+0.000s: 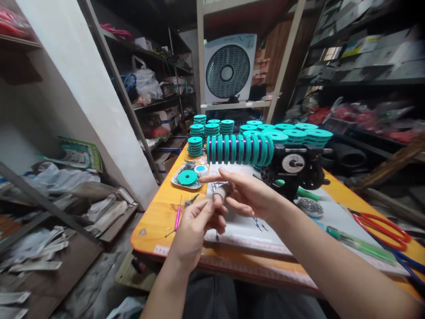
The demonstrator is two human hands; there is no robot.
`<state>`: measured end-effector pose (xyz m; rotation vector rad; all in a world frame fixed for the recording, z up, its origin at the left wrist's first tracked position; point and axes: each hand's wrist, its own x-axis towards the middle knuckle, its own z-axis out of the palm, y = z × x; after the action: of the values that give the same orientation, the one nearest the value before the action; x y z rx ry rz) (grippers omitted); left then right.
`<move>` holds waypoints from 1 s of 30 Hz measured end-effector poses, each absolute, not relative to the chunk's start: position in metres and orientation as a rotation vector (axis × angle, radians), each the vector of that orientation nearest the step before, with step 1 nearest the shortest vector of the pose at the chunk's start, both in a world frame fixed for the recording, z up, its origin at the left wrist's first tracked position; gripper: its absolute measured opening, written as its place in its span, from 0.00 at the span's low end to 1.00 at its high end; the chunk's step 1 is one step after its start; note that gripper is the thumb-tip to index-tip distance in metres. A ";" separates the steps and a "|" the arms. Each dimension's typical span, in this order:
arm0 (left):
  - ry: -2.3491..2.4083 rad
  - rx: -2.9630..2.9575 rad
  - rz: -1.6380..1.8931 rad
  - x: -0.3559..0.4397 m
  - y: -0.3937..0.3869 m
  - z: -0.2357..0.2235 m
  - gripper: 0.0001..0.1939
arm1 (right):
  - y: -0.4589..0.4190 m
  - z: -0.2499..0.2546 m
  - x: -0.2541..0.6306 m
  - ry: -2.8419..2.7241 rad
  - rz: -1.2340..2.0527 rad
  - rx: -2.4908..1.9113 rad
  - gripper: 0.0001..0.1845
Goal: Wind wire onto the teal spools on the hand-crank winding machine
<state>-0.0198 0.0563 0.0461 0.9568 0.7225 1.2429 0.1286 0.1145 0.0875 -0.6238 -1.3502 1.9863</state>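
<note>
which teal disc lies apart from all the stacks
The disc in the tray; the others are in stacks or in the row on the black machine.

Whatever lies between the fingertips of the left hand (201,215) and right hand (244,192) is too small and overlapped to tell; part of the black machine's base (286,189) hidden behind the right forearm (310,239), which runs out of frame at lower right. Blue handles (411,266) cut off by the right edge, surface (149,226) partly covered by both arms. Packets on the right shelves (372,117) blurred, contents unreadable.
</note>
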 end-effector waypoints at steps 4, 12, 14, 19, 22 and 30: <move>0.734 0.873 1.258 -0.019 0.053 0.047 0.13 | 0.118 0.089 0.106 -0.982 2.116 -0.547 0.23; 0.748 0.710 1.257 -0.014 0.034 0.038 0.13 | 0.114 0.088 0.097 -0.822 2.043 -0.666 0.23; 0.760 0.707 1.262 -0.013 0.028 0.034 0.13 | 0.114 0.088 0.097 -0.838 2.044 -0.673 0.23; 0.752 0.690 1.253 -0.011 0.017 0.027 0.12 | 0.114 0.086 0.097 -0.858 2.039 -0.675 0.22; 0.743 0.654 1.239 -0.011 0.013 0.021 0.12 | 0.114 0.084 0.097 -0.870 2.036 -0.685 0.22; 0.705 0.577 1.165 -0.013 0.011 0.012 0.12 | 0.115 0.080 0.099 -0.938 2.035 -0.672 0.22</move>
<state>-0.0134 0.0114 0.0119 0.5772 0.7051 1.1651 0.0992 0.1152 0.0798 -0.6725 -0.9378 2.0352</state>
